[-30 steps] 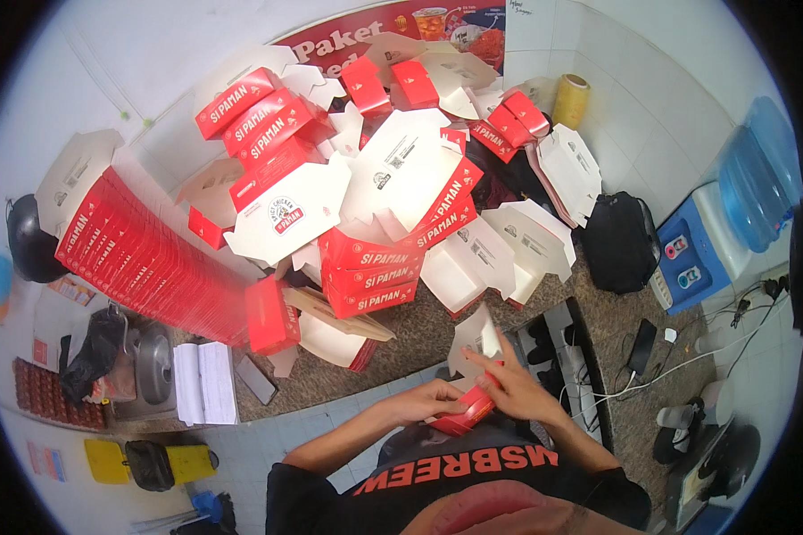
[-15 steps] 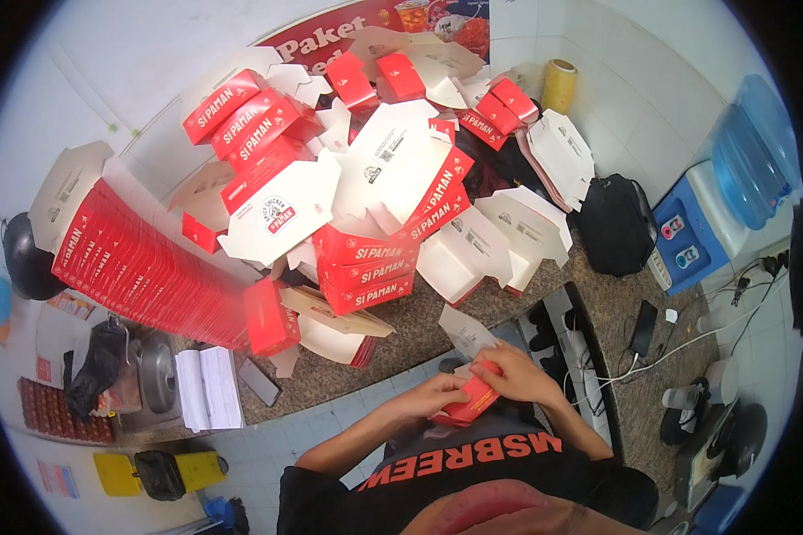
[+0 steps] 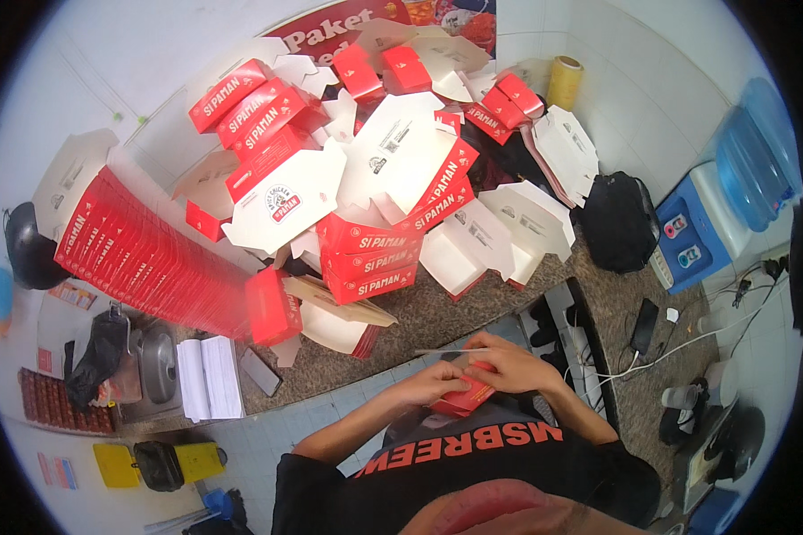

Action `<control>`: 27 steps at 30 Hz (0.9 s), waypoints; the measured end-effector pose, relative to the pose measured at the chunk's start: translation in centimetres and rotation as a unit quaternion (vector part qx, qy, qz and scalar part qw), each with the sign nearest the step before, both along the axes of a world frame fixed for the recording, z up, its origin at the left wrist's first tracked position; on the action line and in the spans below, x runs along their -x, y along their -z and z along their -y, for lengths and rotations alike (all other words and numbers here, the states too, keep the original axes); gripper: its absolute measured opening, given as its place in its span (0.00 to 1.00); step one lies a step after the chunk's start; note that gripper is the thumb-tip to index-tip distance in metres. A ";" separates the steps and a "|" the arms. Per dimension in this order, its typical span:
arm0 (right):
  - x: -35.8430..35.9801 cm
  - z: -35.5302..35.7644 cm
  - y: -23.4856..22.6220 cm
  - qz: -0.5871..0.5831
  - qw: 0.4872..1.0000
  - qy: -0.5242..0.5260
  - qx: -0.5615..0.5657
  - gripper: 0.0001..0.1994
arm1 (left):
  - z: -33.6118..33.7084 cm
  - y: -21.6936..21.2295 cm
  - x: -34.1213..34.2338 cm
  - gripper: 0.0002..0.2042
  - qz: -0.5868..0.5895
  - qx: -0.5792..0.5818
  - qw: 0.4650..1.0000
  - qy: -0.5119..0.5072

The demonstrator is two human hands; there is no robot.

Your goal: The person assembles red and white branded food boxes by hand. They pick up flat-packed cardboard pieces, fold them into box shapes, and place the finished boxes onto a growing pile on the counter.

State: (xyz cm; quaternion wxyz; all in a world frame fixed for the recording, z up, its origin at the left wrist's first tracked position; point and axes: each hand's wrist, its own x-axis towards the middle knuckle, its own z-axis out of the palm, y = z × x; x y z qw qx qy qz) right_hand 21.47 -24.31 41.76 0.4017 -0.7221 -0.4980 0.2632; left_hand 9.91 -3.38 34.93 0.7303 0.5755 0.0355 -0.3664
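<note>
We see the person's left hand (image 3: 435, 383) and right hand (image 3: 514, 367) close together around one small red cardboard box (image 3: 460, 401), which is held just in front of the black shirt (image 3: 500, 455) with orange letters, near the front edge of the speckled brown stone counter (image 3: 410, 314). The left hand is partly closed, its fingers bent against the left and upper side of the box. The right hand is also curled, with its fingers gripping the right side; what the hidden fingers do below, we cannot tell. A thin pale flap (image 3: 441, 350) stands out beyond the hands, seen almost from its edge. On the counter we find a pile of opened red-and-white cardboard boxes (image 3: 372, 260), and to its left a tall leaning stack of red nested cartons (image 3: 147, 254). Nearer to us on that side lie an open white paper notebook (image 3: 209, 379) and, just beside it, a dark flat phone (image 3: 260, 373). To the right of the pile sits a black fabric bag (image 3: 617, 223).
</note>
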 end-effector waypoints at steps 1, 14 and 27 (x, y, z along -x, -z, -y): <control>-0.3 0.2 0.1 -0.007 1.000 -0.003 -0.010 0.13 | -0.7 -0.4 -0.1 0.13 0.030 0.014 0.999 -0.042; 3.0 1.2 -5.5 0.250 0.956 0.112 0.105 0.21 | 3.2 -5.7 -0.9 0.16 0.359 -0.390 0.845 0.077; 2.0 2.5 2.4 -0.333 0.854 0.354 -0.187 0.09 | 7.6 -2.0 -4.7 0.34 0.422 -0.244 0.833 -0.261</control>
